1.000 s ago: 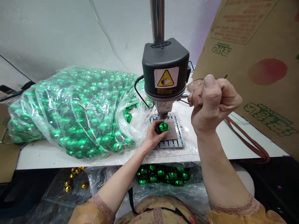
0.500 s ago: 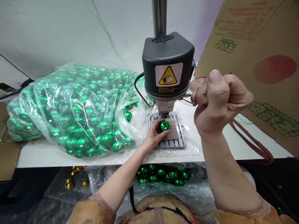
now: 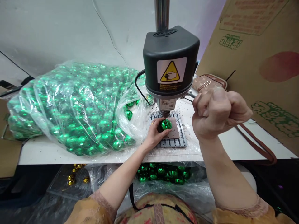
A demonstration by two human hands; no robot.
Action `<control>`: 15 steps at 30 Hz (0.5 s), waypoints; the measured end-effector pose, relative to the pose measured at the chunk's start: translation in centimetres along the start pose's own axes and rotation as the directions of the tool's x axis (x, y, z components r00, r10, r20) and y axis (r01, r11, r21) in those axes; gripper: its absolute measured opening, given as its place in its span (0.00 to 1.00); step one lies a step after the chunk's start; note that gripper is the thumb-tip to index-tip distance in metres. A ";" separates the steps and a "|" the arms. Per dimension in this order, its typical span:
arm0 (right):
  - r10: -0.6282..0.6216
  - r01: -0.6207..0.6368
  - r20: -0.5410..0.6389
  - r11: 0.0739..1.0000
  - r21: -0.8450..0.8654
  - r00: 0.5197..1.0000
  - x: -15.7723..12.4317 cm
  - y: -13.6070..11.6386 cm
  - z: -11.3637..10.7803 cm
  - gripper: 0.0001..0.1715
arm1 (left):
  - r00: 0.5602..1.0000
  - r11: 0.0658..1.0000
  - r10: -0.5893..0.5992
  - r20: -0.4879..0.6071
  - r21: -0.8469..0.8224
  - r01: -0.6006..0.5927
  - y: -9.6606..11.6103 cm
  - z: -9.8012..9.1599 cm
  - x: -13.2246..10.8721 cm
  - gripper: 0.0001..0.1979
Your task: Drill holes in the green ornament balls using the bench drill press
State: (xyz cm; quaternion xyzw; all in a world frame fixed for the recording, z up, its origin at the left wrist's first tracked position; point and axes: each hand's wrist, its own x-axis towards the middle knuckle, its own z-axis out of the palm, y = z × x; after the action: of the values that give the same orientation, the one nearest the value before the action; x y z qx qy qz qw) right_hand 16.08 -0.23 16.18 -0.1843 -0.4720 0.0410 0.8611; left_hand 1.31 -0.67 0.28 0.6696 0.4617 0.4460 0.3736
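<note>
A shiny green faceted ball (image 3: pixel 166 124) sits beneath the chuck (image 3: pixel 165 114) of a black drill press (image 3: pixel 171 62). My left hand (image 3: pixel 157 132) is closed on the ball from the left, thumb in front and fingers behind, pressing it onto a brownish pad (image 3: pixel 174 133) on the slotted metal base (image 3: pixel 182 142). The thin bit reaches the ball's top; how deep, I cannot tell. Raised to the right of the machine, my right hand (image 3: pixel 218 113) is a fist around what appears to be the drill press lever, almost wholly hidden by the fingers.
A large clear bag (image 3: pixel 77 109) of green balls lies left on the white table (image 3: pixel 35 154). More green balls (image 3: pixel 163 172) and some gold balls (image 3: pixel 71 179) are below the front edge. A brown bag (image 3: pixel 207 81) and a cardboard box (image 3: pixel 268 93) stand right. Dark shavings surround the base.
My right fist has come down, uncovering the brown bag behind it. My left hand and the green ball stay in place under the drill. The view has shifted slightly.
</note>
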 end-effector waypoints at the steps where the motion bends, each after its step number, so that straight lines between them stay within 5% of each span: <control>1: -0.013 0.013 0.005 1.000 0.015 1.000 -0.1 0.1 0.0 0.29 | 1.000 1.000 0.002 0.002 0.004 -0.002 0.0 0.0 0.0 0.28; 15: -0.031 0.029 0.038 0.999 0.045 0.999 -1.1 0.2 -1.2 0.27 | 1.000 1.000 0.012 0.011 0.000 -0.012 -0.6 0.1 0.0 0.28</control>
State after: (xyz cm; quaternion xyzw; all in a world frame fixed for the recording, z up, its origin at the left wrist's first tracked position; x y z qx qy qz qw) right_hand 16.50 -0.59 14.66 -0.1573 -0.4903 0.0422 0.8562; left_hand 1.20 -0.49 -0.31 0.6747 0.4555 0.4446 0.3736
